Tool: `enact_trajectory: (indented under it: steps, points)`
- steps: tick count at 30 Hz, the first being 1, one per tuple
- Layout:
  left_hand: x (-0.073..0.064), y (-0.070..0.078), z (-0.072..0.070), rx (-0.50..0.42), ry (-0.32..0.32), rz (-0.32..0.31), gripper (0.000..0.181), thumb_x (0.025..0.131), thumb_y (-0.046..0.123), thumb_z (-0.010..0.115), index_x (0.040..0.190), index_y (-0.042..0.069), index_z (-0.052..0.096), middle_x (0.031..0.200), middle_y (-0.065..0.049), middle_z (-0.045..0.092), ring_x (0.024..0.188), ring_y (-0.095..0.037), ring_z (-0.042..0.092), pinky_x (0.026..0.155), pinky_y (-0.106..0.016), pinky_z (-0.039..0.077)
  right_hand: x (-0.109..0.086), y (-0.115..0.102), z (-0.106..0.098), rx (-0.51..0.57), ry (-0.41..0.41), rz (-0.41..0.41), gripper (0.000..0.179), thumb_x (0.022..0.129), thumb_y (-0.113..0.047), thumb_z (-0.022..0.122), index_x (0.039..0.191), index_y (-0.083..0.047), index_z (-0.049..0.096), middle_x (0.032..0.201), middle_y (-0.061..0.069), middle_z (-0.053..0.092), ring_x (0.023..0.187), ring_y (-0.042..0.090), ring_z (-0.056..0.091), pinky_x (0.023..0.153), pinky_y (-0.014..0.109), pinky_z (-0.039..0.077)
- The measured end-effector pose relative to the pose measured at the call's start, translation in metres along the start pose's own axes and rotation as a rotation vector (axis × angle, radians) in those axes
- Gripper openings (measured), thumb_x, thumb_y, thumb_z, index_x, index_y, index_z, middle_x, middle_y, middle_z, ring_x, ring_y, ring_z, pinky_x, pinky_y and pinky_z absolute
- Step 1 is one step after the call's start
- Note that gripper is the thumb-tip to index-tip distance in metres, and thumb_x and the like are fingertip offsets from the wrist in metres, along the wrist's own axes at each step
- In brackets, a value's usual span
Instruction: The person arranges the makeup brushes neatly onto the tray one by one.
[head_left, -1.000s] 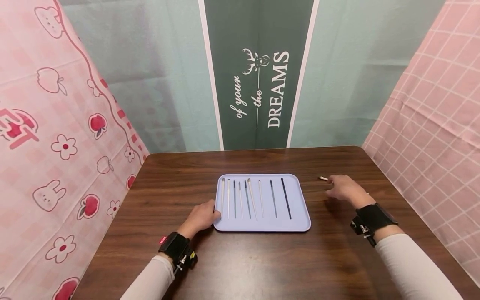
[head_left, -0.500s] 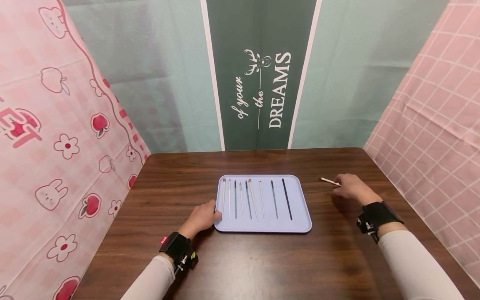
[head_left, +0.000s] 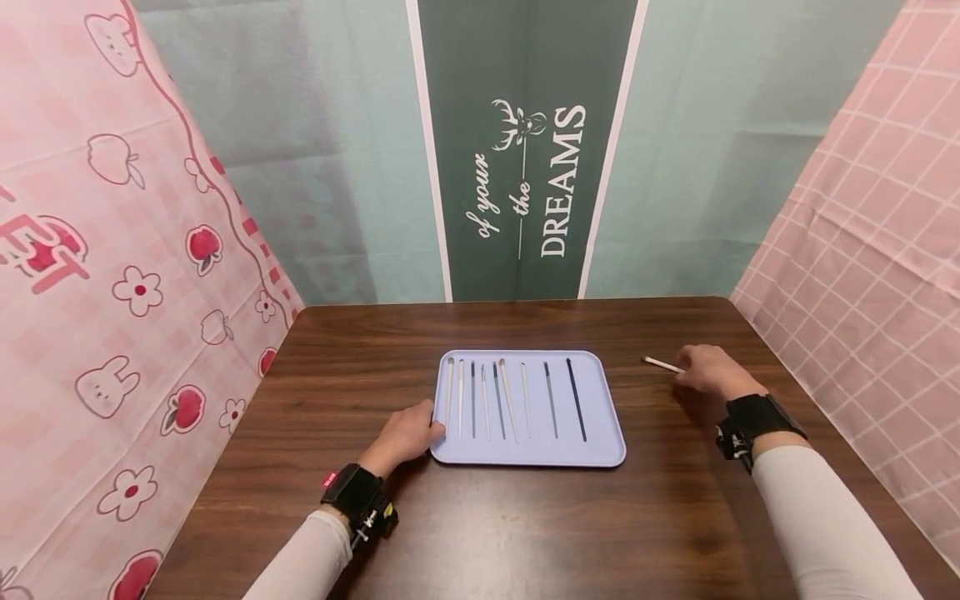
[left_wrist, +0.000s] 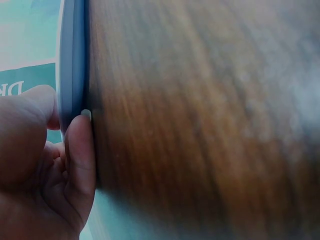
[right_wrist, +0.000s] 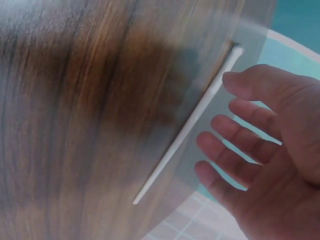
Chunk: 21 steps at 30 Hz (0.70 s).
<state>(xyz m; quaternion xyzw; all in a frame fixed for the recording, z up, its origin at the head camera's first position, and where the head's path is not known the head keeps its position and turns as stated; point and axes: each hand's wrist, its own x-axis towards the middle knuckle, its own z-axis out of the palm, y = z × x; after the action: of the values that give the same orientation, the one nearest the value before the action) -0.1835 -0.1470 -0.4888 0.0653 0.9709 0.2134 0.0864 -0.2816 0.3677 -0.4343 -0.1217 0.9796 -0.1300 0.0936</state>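
Note:
My left hand (head_left: pixel 405 431) holds the left rim of a pale lavender tray (head_left: pixel 525 454). In the left wrist view its thumb (left_wrist: pixel 42 102) lies on one side of the rim and a finger (left_wrist: pixel 80 155) on the other. Several thin makeup brushes, among them a black one (head_left: pixel 576 400) and a grey-blue one (head_left: pixel 551 400), lie side by side on the tray. Right of it, a white-handled makeup brush (right_wrist: pixel 192 120) lies slanted on the table. My right hand (head_left: pixel 708 368) is over its handle, fingers loosely spread, the thumb tip (right_wrist: pixel 232 82) right at the brush.
The dark wood table (head_left: pixel 510 533) carries the tray near its middle. Behind it hangs a green cloth (head_left: pixel 525 167) with white lettering. A pink patterned cloth (head_left: pixel 150 350) stands at the left and a pink grid cloth (head_left: pixel 862 250) at the right.
My right hand has shifted right along the white-handled brush, so more of its handle shows. The left hand stays on the tray rim. The head view has moved slightly.

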Motion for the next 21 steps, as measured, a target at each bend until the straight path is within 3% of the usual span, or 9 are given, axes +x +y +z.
enact_trajectory:
  steps: [21]
  points:
    - [0.001, 0.002, 0.000, 0.012, 0.013, 0.011, 0.019, 0.091, 0.022, 0.062, 0.097, 0.004, 0.057, 0.079, -0.006, 0.054, 0.069, -0.022, 0.049, 0.065, -0.037, 0.042, 0.011, 0.020, 0.013, 0.016, -0.003, 0.016, 0.017, 0.088, -0.004, 0.063, 0.101, 0.007, 0.061, 0.085, 0.017, 0.058, 0.077, 0.031, 0.052, 0.070, 0.044, 0.045]
